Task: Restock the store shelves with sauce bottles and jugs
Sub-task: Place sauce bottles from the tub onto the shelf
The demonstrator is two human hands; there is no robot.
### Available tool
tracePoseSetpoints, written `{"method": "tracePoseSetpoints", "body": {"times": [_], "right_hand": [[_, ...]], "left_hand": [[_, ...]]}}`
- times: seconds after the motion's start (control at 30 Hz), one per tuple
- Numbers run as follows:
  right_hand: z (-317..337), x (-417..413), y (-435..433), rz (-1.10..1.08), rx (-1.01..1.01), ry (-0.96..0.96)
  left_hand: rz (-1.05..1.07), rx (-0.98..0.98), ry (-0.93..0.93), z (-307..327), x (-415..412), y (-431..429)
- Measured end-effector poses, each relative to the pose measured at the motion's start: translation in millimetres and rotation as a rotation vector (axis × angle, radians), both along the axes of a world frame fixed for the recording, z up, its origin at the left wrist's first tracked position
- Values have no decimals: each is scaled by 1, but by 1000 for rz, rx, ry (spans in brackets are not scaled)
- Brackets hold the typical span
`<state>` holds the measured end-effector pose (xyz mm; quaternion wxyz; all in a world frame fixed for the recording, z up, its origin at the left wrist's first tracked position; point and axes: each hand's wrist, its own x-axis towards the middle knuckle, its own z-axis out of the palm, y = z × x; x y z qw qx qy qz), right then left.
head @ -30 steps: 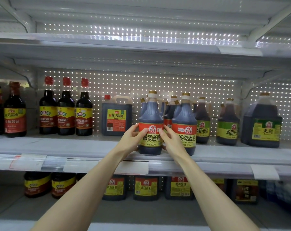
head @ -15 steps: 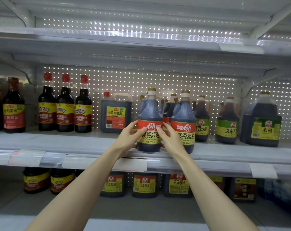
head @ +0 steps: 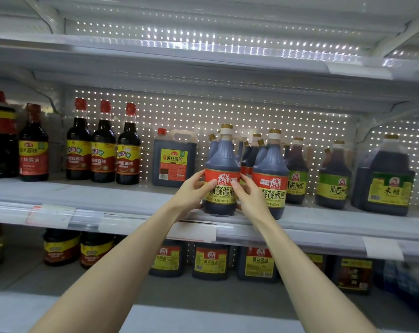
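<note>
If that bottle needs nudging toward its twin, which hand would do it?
Probably the left hand: it holds the outer side of the bottle. The right hand sits between it and the twin, blocking.

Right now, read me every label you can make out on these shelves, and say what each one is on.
"餐餐酱油", "CAN CAN JIANG YOU", "800mL": red-label bottle held by left hand and right hand.
"黄豆酱油": square jug; lower-shelf jugs too.
"清香米醋": green-label bottle.
"米醋": big right jug.
Too blurred: price tags, remaining labels.
</note>
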<state>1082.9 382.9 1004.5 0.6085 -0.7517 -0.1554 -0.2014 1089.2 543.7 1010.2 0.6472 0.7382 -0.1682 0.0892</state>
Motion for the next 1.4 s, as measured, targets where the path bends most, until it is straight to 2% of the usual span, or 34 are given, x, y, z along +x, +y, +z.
{"method": "tracePoseSetpoints", "body": {"times": [0.17,0.33,0.57,0.7,0.83,1.0,1.4], "right_hand": [[6,-10,-2,19,3,10],[12,-34,-6,-4,-1,-51],[-3,-73,-4,-61,-54,-101],[-30,-95,-1,-65,-59,-38],[-80,-115,4,-45,-53,58],[-161,-136,16,-32,-20,233],[-394,-155,42,8,9,676]], "left_hand": [[6,13,53,10,-5,3],[85,43,-86,16,-34,7],[93,85,-161,-12,-86,14],[84,98,-127,-44,-107,25],[72,115,-61,-95,-126,40],[65,97,110,-177,-144,53],[149,64,557,-403,-168,79]]}}
